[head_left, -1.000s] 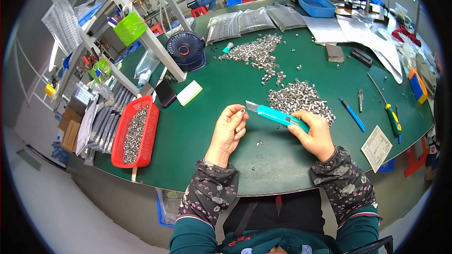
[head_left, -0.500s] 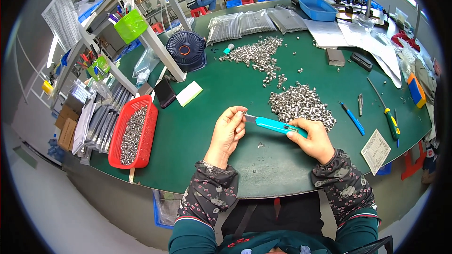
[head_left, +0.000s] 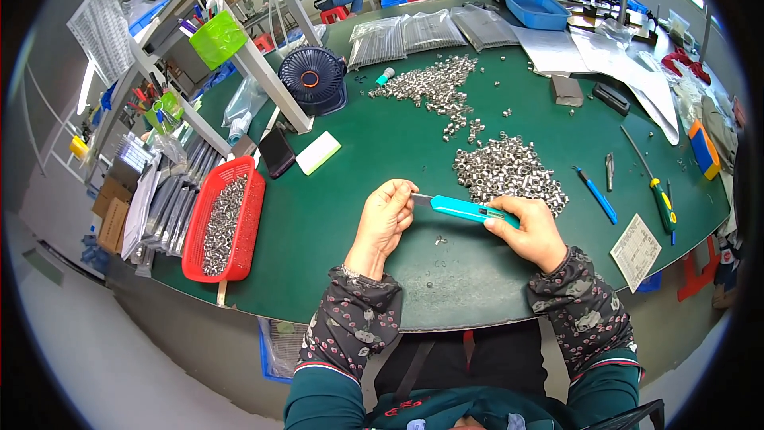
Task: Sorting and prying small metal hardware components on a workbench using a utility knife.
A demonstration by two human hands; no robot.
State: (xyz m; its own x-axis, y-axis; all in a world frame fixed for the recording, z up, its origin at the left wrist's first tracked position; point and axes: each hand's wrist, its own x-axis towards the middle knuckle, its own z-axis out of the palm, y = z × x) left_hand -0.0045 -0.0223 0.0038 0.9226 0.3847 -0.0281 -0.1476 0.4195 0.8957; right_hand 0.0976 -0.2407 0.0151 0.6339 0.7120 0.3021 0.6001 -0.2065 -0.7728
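Observation:
A turquoise utility knife lies across my right hand, whose fingers and thumb are closed round its handle. Its extended blade points left and meets the fingertips of my left hand. Those fingers pinch a small metal ring, mostly hidden by thumb and forefinger. Just beyond my right hand is a heap of short metal rings. A second, wider-spread heap of rings lies farther back. Below the knife, a few tiny metal bits rest on the green table.
At left stands a red basket of metal rings, near a black phone, a white-and-green block and a fan. To the right lie a blue pen-like tool, a screwdriver and a paper card.
Both hands stay in nearly the same place, the knife still against the left fingertips. The left fingers have turned slightly, and the ring shows less than before.

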